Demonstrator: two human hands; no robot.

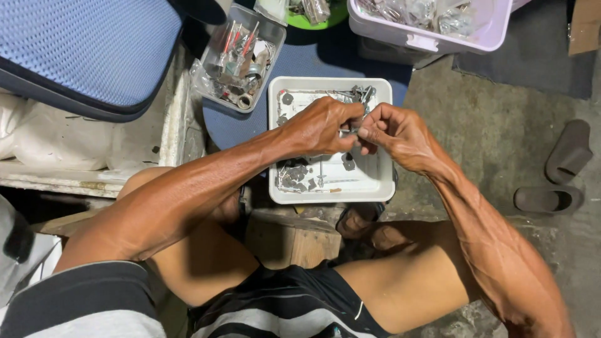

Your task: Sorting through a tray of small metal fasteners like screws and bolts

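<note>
My left hand [320, 127] and my right hand [393, 133] meet fingertip to fingertip above a white square tray [383, 185]. Between the fingers of both hands is a small metal part [349, 131], mostly hidden by them. The tray holds several small dark metal pieces [294, 177] near its front left corner and a cluster of bright metal parts [362, 94] at its far right. I sit with both knees bent, the tray resting just beyond them.
A clear plastic box [241, 53] of metal bits and red-handled tools sits left of the tray. Behind are a pale lilac bin [432, 39] with bagged parts and a green bowl [313, 22]. A blue cushion [81, 50] lies left; two dark sandals [560, 175] right.
</note>
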